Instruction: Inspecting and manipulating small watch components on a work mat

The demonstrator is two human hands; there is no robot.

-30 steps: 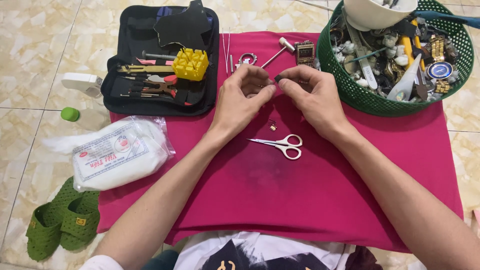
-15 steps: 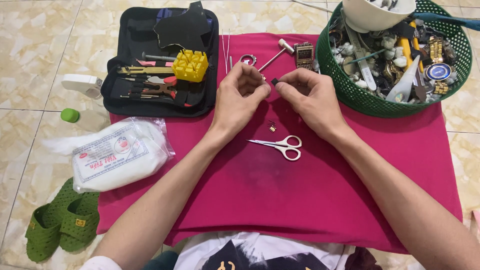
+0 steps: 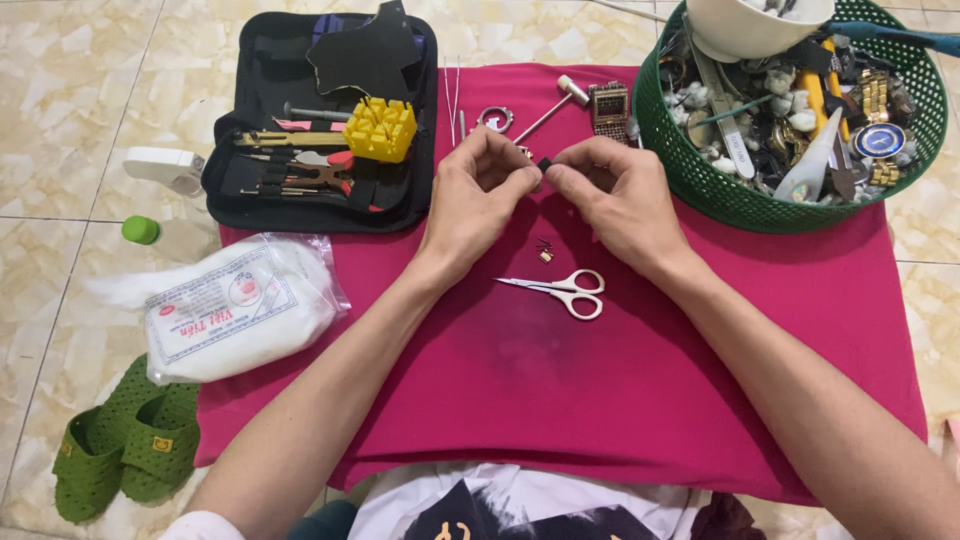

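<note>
Left hand (image 3: pixel 478 192), right hand (image 3: pixel 617 195) pinching small dark part (image 3: pixel 544 165), scissors (image 3: pixel 562 291) below

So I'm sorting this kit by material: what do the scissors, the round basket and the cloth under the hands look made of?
The scissors look like bare metal blades with white, probably plastic, handle loops. The basket looks like moulded green plastic, with an even open lattice and a slight sheen. The cloth seems a matte, soft magenta fabric that creases at its edges; which fibre cannot be told.

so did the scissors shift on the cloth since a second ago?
No. The small white-handled scissors lie in the same spot on the pink cloth, blades pointing left, just below the tiny metal part, as before. Only the hands above changed slightly.
</note>
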